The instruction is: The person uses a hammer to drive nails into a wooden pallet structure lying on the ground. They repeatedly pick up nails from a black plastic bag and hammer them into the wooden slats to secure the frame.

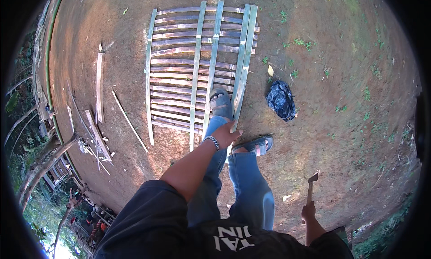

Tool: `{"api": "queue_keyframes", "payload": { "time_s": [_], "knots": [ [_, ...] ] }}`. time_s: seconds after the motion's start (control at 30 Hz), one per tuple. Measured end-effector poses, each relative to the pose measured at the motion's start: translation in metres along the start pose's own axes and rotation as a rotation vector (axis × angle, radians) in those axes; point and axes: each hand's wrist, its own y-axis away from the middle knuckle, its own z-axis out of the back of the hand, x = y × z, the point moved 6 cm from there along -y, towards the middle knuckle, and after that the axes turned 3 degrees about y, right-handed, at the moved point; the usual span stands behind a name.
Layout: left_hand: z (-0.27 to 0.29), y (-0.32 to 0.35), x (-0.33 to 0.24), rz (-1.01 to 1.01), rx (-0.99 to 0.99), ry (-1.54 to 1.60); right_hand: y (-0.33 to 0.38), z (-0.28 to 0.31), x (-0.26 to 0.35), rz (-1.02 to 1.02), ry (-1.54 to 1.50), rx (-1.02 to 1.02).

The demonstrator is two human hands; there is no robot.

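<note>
A lattice of bamboo slats (173,87) lies on the dirt before me, with long greenish strips crossing many short brown ones. My left hand (224,135), with a chain bracelet at its wrist, grips the near end of a long bamboo slat (242,82) on the lattice's right side. Part of that slat is hidden under the hand. One sandalled foot (220,103) rests on the lattice just beyond this hand. Off to the right, my right hand (308,211) is closed around the wooden handle of a hatchet (313,178), its head held upward, away from the lattice.
My other sandalled foot (258,146) stands on the dirt right of the lattice. A crumpled black plastic bag (281,100) lies farther right. Loose wooden strips (99,88) and chips are scattered at left. Branches (47,165) and a long green pole (50,70) edge the ground there.
</note>
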Motion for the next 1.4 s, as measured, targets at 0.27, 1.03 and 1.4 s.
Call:
{"api": "queue_keyframes", "payload": {
  "time_s": [0.27,1.03,1.4],
  "knots": [
    [-0.010,0.005,-0.045,0.070,0.208,-0.066,0.101,-0.001,0.082,0.080,0.028,0.191],
    [-0.016,0.321,0.074,0.792,-0.285,-0.267,-0.036,0.193,0.090,0.193,-0.325,0.199],
    [-0.421,0.403,-0.034,1.079,0.087,0.382,-0.091,0.355,0.064,0.195,-0.180,0.284]
  ]
}}
